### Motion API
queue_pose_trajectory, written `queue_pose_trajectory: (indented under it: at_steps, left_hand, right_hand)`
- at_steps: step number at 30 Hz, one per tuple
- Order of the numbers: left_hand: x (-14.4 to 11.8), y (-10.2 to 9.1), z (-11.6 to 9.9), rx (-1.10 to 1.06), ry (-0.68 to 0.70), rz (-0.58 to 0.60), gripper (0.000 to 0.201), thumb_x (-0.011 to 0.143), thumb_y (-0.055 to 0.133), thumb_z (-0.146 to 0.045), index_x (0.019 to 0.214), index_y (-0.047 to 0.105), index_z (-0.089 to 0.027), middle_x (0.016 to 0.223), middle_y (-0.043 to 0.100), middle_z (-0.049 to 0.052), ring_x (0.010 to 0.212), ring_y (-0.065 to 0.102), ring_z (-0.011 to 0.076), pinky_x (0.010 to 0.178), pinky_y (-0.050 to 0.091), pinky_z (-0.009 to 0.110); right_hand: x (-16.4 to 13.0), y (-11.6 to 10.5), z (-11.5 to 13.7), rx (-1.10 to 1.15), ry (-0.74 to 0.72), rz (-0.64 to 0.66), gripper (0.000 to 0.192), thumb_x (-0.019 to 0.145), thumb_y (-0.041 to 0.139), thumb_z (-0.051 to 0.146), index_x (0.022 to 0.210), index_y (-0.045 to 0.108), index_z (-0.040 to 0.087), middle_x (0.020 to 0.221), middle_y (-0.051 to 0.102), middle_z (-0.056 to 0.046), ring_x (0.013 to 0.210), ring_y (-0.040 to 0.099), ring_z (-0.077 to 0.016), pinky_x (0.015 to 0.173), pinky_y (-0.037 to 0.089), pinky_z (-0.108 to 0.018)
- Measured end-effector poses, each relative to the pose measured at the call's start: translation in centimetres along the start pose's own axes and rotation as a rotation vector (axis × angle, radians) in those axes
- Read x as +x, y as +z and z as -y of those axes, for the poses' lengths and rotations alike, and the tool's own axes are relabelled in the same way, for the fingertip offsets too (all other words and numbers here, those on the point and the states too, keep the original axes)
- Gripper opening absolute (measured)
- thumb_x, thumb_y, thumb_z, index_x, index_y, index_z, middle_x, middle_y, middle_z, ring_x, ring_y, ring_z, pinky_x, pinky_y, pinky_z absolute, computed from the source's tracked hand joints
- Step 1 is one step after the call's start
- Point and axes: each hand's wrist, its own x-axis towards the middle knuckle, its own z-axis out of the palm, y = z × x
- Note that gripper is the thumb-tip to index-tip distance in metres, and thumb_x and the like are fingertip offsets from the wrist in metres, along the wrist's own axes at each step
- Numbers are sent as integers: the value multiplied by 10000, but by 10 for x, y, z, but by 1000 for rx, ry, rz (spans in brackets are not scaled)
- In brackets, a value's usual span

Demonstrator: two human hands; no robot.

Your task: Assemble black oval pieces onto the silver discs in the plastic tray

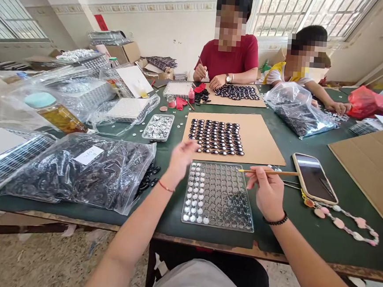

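Observation:
My right hand point(267, 189) is closed around a thin wooden stick point(288, 173) with a yellowish left end, held level over the upper right corner of a clear plastic tray point(220, 227). The tray has rows of round cells; white round pieces point(192, 192) fill its left columns. My left hand point(181, 160) hovers at the tray's upper left, fingers pinched near the cardboard sheet's point(264, 145) lower left corner. Whatever is between them is too small to make out. On that cardboard lie rows of black oval pieces with white faces point(215, 136).
A plastic bag of black pieces point(86, 170) and a box of white pieces point(158, 127) lie left. To the right are a phone point(315, 177), its beaded strap point(359, 223) and more cardboard point(372, 166). Across the table, a person point(231, 58) holds a thin stick; another person point(293, 67) reaches rightward.

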Motion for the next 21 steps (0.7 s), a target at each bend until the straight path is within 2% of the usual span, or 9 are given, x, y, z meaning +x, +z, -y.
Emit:
queue_pose_trajectory:
  at_steps: [1,3,5,6,9,12,15,17,21]
  left_hand:
    - [12,-12,-8,-152,-7,-66,206,697,629,-304,826,553,-163,770,597,7,369,244,-6,351,197,149]
    - [30,-33,-19,-379,-161,-205,161,766,543,-305,753,501,-150,662,554,-7,360,279,6,345,210,143]
    - [34,-42,-20,-441,-292,-275,98,804,464,-196,724,473,-140,578,496,-17,374,352,24,349,244,139]
    - [31,-41,-18,-441,-314,-274,80,795,437,-107,729,472,-136,577,492,-15,395,393,28,363,274,133]
    - [11,-22,-2,-406,-294,-182,222,717,408,71,778,503,-119,705,566,23,512,510,39,446,377,129]
    - [-9,0,12,-339,-304,-15,255,700,471,72,871,538,-105,914,599,82,693,588,86,580,470,168]
    - [-19,11,19,-313,-345,53,297,692,530,46,946,546,-107,1006,589,98,786,592,103,682,493,189]
    - [-21,12,21,-308,-373,65,285,702,548,15,955,549,-116,999,595,86,742,583,82,648,487,168]
    - [-25,14,19,-268,-466,96,174,740,525,-42,887,529,-133,844,608,44,574,526,48,476,417,138]
  right_hand:
    - [1,0,-1,-4,4,-5,246,811,510,381,829,582,146,650,605,-27,403,501,-89,403,406,-222]
    - [1,0,-3,-27,9,2,252,805,516,390,829,580,147,658,607,-28,401,496,-89,403,403,-224]
    - [1,0,-7,-61,13,20,259,804,513,399,830,577,149,675,614,-31,403,493,-89,407,405,-228]
    - [2,-1,-9,-81,10,27,261,805,510,400,832,576,149,682,616,-33,405,493,-89,412,407,-230]
    - [8,1,-9,-137,-21,28,274,808,502,407,830,576,145,684,619,-38,407,494,-92,418,408,-234]
    - [21,9,5,-193,-71,71,295,811,486,425,810,574,143,668,618,-39,403,494,-91,412,408,-229]
    - [36,21,19,-234,-169,136,295,811,480,432,801,567,150,664,618,-32,405,493,-81,409,406,-213]
    - [43,26,18,-233,-198,107,305,811,471,444,805,557,152,648,612,-24,401,489,-77,399,396,-205]
    - [39,24,-3,-262,-122,101,325,805,472,460,779,552,146,604,591,-10,376,469,-70,379,376,-196]
